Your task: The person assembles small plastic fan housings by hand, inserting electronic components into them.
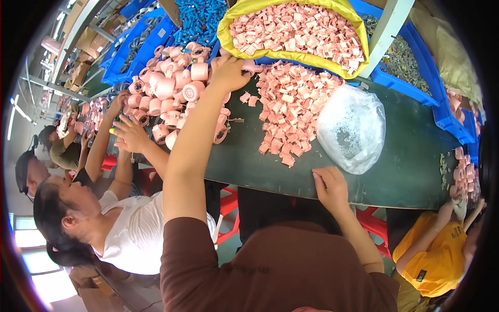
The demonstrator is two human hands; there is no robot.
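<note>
**Reaching Across a Crowded Bench**

We are stretching our left hand [228, 70] far over the dark green table [405, 171], its fingers curling down onto a pink round housing [251, 67] at the near edge of the pile of pink housings [171, 91]; whether they are actually gripping it we cannot tell. Our right hand [330, 187] is resting on the table's near edge, fingers loosely bent and holding nothing, just beside the clear plastic bag [352, 127]. A heap of small pink clips [291, 109] is lying between the two hands, below the yellow sack [296, 28] of the same clips. In our judgement, the outstretched forearm is risking a sweep through the loose clips, and a neighbour's hand [130, 135] working the same pile could be bumped.
</note>
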